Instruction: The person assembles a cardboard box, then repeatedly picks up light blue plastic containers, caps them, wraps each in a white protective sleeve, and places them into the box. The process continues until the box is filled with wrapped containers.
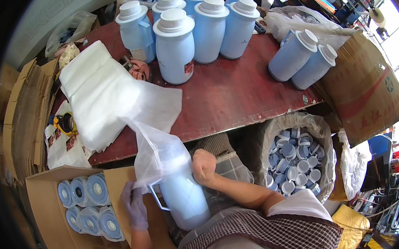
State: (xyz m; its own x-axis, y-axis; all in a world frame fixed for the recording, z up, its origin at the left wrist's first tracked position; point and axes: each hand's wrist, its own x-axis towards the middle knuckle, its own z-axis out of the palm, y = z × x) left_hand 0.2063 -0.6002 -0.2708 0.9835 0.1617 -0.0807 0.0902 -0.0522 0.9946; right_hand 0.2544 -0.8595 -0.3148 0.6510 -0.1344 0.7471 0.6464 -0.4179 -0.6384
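A light blue plastic jug (186, 202) with a side handle lies tilted over my lap, its upper end inside a translucent plastic bag (159, 152). My left hand (134, 205), in a thin purple glove, pinches the bag's edge beside the handle. My bare right hand (204, 167) is closed in a fist at the other side of the jug, against the bag; its fingers hide what they grip. A stack of white plastic bags (95, 94) lies on the red table (229, 97), just beyond the bagged end.
Several blue jugs with white lids (176, 49) stand at the table's back, two more jugs (292, 55) at right. An open carton (44, 207) at lower left holds wrapped jugs. A lined bin (294, 162) of blue lids stands at right. A tape roll (66, 123) lies at left.
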